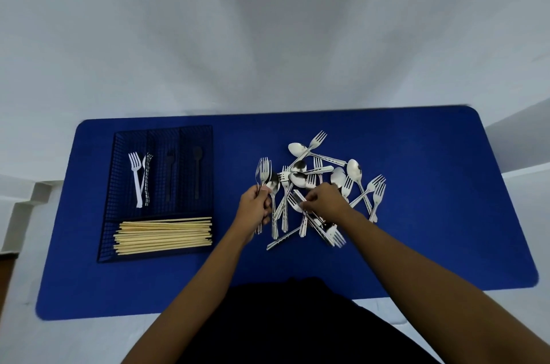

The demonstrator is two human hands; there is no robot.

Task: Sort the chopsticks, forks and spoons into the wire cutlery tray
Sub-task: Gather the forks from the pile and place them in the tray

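Two bare hands work over a heap of metal cutlery on a blue mat. The left hand is curled round a bundle of forks, with the tines fanning out beyond its knuckles and the handle ends poking out below the palm. A spoon bowl sits against those forks just beyond the fingers, and I cannot tell whether it is in the grip or lying loose. The right hand, close beside the left, reaches into the pile with its fingers bent and pinching the handle of a blurred fork whose tines point back toward the wrist. Loose forks and spoons lie crossed over one another between the two hands, beyond their fingertips and out to the right of the right hand. The wire cutlery tray lies well to the left of the left hand. Its compartment nearest the person holds a stack of chopsticks lying crosswise. Of its three farther slots, the one farthest from the hands holds a white plastic fork, the middle one a black fork, and the one nearest the left hand a black spoon.
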